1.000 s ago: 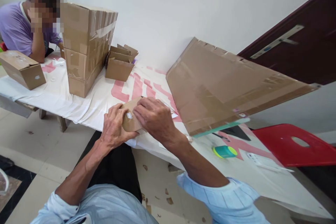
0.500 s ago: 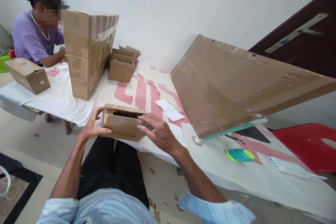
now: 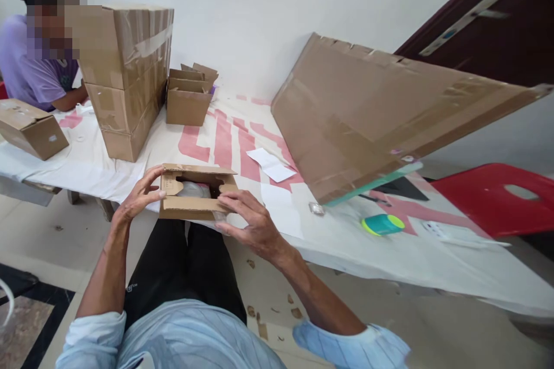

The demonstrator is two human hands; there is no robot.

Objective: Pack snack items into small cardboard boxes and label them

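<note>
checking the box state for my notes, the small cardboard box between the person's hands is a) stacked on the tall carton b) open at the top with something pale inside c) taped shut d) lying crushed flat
b: the small cardboard box sits at the table edge with its top flaps apart, a pale item showing inside, the left hand and right hand at its sides.

No legible text anywhere: large red lettering on the white table cover (cut off, partly hidden), tiny white stickers on the cardboard box at far left, both unreadable.
</note>
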